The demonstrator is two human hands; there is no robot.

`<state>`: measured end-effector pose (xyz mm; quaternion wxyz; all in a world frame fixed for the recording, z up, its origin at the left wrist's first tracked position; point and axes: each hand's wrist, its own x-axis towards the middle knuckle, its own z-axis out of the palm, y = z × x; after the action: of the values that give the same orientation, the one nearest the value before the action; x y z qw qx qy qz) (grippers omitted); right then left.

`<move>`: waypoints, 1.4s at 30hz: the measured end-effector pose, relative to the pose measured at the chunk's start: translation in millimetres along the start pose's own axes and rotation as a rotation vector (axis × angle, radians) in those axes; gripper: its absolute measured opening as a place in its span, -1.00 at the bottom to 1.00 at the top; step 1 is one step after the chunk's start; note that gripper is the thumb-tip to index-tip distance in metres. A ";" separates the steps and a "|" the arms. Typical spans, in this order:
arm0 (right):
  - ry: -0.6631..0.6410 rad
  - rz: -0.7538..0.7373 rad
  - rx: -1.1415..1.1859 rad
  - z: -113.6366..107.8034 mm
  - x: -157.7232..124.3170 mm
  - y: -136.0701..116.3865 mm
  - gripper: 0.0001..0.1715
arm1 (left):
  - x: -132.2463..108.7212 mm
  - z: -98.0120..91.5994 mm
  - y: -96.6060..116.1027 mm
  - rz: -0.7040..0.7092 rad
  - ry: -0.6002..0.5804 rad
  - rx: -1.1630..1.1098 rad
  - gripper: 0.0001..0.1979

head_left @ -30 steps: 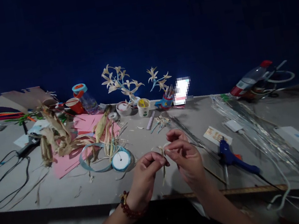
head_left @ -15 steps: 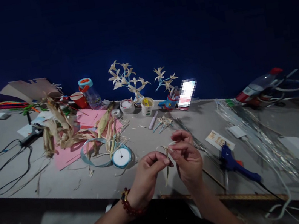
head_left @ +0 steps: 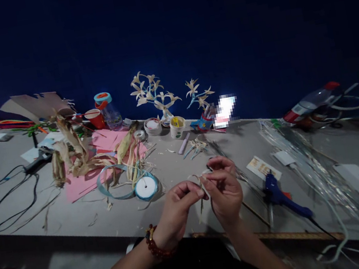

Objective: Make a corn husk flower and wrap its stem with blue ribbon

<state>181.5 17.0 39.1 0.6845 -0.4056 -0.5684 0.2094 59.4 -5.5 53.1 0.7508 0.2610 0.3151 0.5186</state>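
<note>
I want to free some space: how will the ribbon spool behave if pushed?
Lying flat, the spool will probably slide rather than roll. Its round outline suggests it could roll if stood on edge. The loose ribbon beside it looks thin and floppy, so it may snag on the husks.

Pale straw is shown by the strip (head_left: pixel 201 206), cream by the flowers (head_left: pixel 163 106), and light blue by the stems (head_left: pixel 191 103). The spool (head_left: pixel 146 188) is faced in white and rimmed in teal. Plain pink is shown by the paper (head_left: pixel 76 187), tan and faded yellow by the husks (head_left: pixel 77 163). The glue gun (head_left: pixel 281 197) is coloured dark blue, the cup (head_left: pixel 95 122) red outside and whitish inside. Reddish brown is seen on the beads (head_left: pixel 154 247), grey on the table (head_left: pixel 171 168), deep navy on the wall (head_left: pixel 161 27).
</note>
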 end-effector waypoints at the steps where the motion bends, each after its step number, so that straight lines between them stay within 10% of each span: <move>1: 0.010 0.003 0.000 0.6 -0.2 -0.8 -0.89 | 0.0 -0.2 -0.4 0.004 -0.001 -0.001 -0.87; 24: -0.130 0.096 0.013 -15.8 -10.9 -16.6 -0.89 | -6.1 -9.0 5.1 0.438 -0.039 0.554 -0.83; 42: -0.135 0.115 0.044 -16.2 -10.1 -17.2 -0.90 | -4.7 -8.7 4.7 0.473 -0.032 0.622 -0.84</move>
<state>191.1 -5.7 46.2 0.6403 -0.4075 -0.5843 0.2874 48.8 -7.8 51.7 0.5003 0.5497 0.3766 0.5529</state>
